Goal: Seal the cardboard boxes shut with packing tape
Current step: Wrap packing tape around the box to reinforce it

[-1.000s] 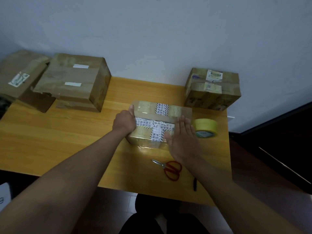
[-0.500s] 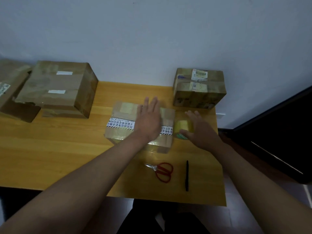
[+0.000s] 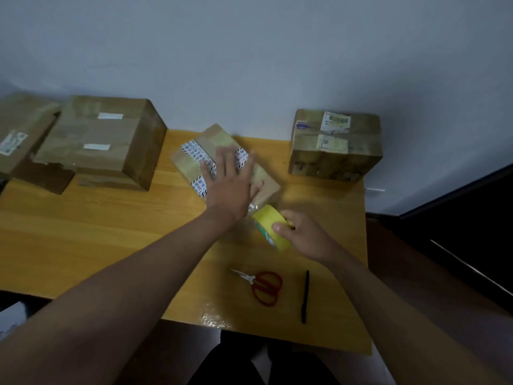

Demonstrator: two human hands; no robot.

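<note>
My left hand [image 3: 231, 187] lies flat on the small box [image 3: 222, 162] at the centre of the frame, fingers straight and spread, covering much of its top; the box sits slantwise on the table [image 3: 83, 232] and is blurred, so I cannot read the black-and-white printed tape across it. Its near corner is hidden behind my palm and the roll. My right hand [image 3: 301, 234] grips the yellow tape roll [image 3: 273, 230] just right of centre, thumb on its outer face and fingers curled behind it, out of sight; the roll is tilted, just beside the box's near corner, and whether it touches the table I cannot tell.

At the upper left a big box [image 3: 105, 143] stands closed, two white labels on top. Left of it another box [image 3: 19, 134] is cut off by the frame edge, a flap or board beneath it hard to make out. At the upper right a third box [image 3: 334, 145] stands closed against the wall, its labels too small to read. All the boxes are shut, so nothing inside them shows.

Below centre lie red scissors [image 3: 262, 286] and, to their right, a black pen [image 3: 305, 295], apart from each other. A shiny patch on the table's near edge is unclear.
</note>
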